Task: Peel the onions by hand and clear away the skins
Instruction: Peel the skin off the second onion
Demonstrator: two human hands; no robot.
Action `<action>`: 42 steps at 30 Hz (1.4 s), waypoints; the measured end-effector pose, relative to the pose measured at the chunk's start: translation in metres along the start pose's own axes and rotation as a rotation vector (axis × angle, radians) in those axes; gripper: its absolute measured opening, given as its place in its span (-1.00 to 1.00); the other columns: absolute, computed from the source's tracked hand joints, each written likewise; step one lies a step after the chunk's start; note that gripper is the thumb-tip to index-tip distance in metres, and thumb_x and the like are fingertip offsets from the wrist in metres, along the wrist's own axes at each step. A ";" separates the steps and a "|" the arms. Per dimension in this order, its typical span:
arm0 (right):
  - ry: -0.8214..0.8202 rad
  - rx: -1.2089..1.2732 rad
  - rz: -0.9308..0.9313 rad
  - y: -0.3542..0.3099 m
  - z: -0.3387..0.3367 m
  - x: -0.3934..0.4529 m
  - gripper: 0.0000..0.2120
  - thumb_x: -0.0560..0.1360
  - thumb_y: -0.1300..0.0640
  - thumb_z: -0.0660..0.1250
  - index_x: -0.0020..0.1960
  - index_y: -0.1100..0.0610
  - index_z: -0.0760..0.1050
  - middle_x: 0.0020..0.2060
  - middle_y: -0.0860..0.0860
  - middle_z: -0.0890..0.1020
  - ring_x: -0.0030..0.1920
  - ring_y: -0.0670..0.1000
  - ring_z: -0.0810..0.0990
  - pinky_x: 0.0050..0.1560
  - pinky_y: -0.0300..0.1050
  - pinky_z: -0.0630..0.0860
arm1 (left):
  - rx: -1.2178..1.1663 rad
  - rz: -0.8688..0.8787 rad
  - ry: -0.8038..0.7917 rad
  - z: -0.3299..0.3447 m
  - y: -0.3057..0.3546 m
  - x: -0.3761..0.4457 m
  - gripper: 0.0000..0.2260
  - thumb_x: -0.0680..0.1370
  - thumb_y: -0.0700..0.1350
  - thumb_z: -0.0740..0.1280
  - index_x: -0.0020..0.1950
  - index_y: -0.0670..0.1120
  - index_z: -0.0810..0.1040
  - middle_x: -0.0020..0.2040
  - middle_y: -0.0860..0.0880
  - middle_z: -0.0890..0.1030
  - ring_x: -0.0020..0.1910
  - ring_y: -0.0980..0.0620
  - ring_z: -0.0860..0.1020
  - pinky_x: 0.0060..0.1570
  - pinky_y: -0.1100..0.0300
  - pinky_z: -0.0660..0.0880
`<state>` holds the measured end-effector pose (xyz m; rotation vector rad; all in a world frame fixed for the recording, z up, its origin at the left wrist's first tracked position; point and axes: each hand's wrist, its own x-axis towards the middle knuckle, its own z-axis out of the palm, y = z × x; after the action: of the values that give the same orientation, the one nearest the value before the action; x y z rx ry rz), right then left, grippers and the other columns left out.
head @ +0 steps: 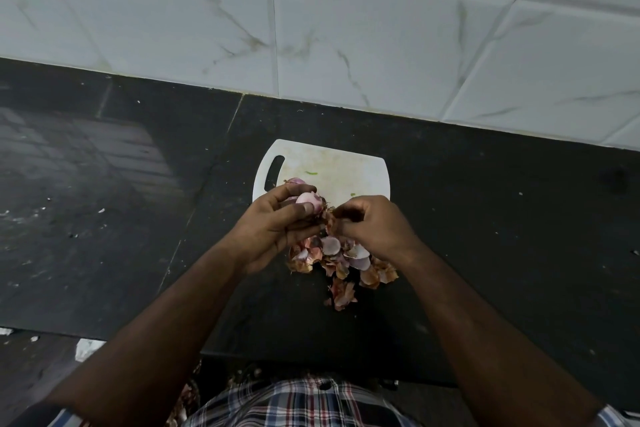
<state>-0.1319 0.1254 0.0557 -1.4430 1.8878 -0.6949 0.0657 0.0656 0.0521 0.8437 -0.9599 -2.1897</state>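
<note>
Gripping onion (309,202) | left hand (277,232) | board (346,166) edge | right hand (372,229) pinching skin (328,217)

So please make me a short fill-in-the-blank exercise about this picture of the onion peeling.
1. The left hand holds a pale pink ____.
2. The right hand pinches a piece of dry ____.
3. The pile of skins lies on the ____ countertop.
4. The white cutting board lies between the hands and the tiled ____.

Missing words: onion; skin; black; wall
</note>
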 end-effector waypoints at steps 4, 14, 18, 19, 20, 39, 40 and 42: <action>-0.041 0.208 -0.032 -0.013 -0.012 -0.004 -0.60 0.44 0.15 0.53 0.26 0.06 0.61 0.17 -0.07 0.67 0.09 -0.21 0.63 0.12 -0.21 0.60 | -0.068 -0.059 -0.055 -0.006 0.001 -0.001 -0.61 0.56 -0.26 0.33 0.40 -0.18 0.50 0.12 -0.18 0.66 0.09 -0.10 0.67 0.05 0.09 0.63; -0.119 0.259 -0.147 -0.034 -0.007 -0.005 -0.70 0.34 0.12 0.61 -0.01 0.09 0.58 -0.16 -0.07 0.66 -0.18 -0.19 0.59 -0.10 -0.23 0.60 | -0.136 -0.151 -0.151 -0.007 0.004 -0.008 -0.68 0.53 -0.26 0.31 0.28 -0.23 0.57 -0.03 -0.17 0.70 -0.09 -0.07 0.71 -0.01 0.05 0.67; -0.119 0.259 -0.157 -0.031 -0.006 -0.004 -0.75 0.35 0.13 0.60 -0.10 0.13 0.57 -0.22 -0.03 0.62 -0.21 -0.14 0.55 -0.11 -0.09 0.59 | -0.111 -0.136 -0.110 -0.006 0.002 -0.008 -0.77 0.55 -0.24 0.32 0.18 -0.26 0.62 -0.05 -0.20 0.70 -0.12 -0.08 0.72 -0.02 0.07 0.67; -0.106 0.263 -0.166 -0.031 -0.005 -0.004 -0.74 0.34 0.13 0.61 -0.07 0.13 0.58 -0.20 -0.03 0.63 -0.19 -0.13 0.56 -0.08 -0.08 0.59 | -0.103 -0.137 -0.088 -0.005 0.003 -0.007 -0.77 0.55 -0.22 0.31 0.16 -0.27 0.61 -0.07 -0.20 0.70 -0.13 -0.08 0.72 -0.03 0.08 0.68; -0.092 0.264 -0.176 -0.030 -0.005 -0.004 -0.73 0.34 0.14 0.61 -0.05 0.12 0.59 -0.18 -0.04 0.64 -0.16 -0.12 0.58 -0.06 -0.09 0.59 | -0.093 -0.139 -0.066 -0.004 0.004 -0.007 -0.78 0.54 -0.20 0.31 0.13 -0.27 0.61 -0.10 -0.20 0.69 -0.16 -0.07 0.72 -0.06 0.09 0.68; 0.051 0.122 -0.249 -0.026 -0.011 -0.013 -0.47 0.34 -0.02 0.59 0.27 0.00 0.59 0.12 -0.13 0.60 0.07 -0.18 0.58 0.00 -0.20 0.59 | -0.024 -0.223 0.142 0.008 0.013 -0.005 -0.68 0.52 0.03 0.40 0.15 -0.17 0.61 -0.07 -0.14 0.68 -0.26 0.05 0.62 -0.29 0.24 0.62; 0.055 0.117 -0.277 -0.030 -0.007 -0.014 -0.46 0.34 -0.04 0.59 0.29 -0.01 0.57 0.11 -0.14 0.60 0.06 -0.18 0.58 -0.02 -0.22 0.58 | -0.017 -0.216 0.121 0.010 0.013 -0.005 -0.68 0.52 0.02 0.39 0.15 -0.17 0.60 -0.13 -0.10 0.68 -0.28 0.07 0.62 -0.29 0.25 0.62; 0.075 0.073 -0.327 -0.034 0.001 -0.014 -0.45 0.33 -0.06 0.60 0.28 -0.06 0.57 0.05 -0.17 0.57 0.03 -0.20 0.57 -0.01 -0.28 0.56 | -0.002 -0.188 0.077 0.012 0.013 -0.004 -0.69 0.55 0.00 0.36 0.19 -0.15 0.59 -0.12 -0.08 0.68 -0.29 0.08 0.63 -0.27 0.24 0.63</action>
<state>-0.1070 0.1303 0.0827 -1.7181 1.6775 -0.9724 0.0626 0.0667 0.0701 1.0471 -0.8720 -2.2954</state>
